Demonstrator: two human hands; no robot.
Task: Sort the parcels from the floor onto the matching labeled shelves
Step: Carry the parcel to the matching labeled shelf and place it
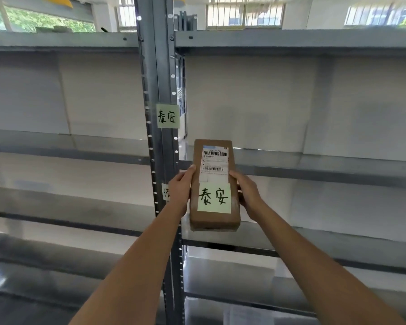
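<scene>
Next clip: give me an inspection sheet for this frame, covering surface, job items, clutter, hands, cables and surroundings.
Surface: grey metal shelving, several tiers either side of a perforated upright; the tiers in view look bare.
Job's things: brown cardboard parcel held up lengthwise, with a barcoded shipping label and a green handwritten note. A matching green shelf label is stuck on the upright; a second label lower down is partly hidden by the hand.
Clutter: nothing seen.
Grippers: left hand and right hand grip the parcel's long sides.
Cables: nothing seen.
Surroundings: barred windows above the shelving; greenery outside at upper left.
</scene>
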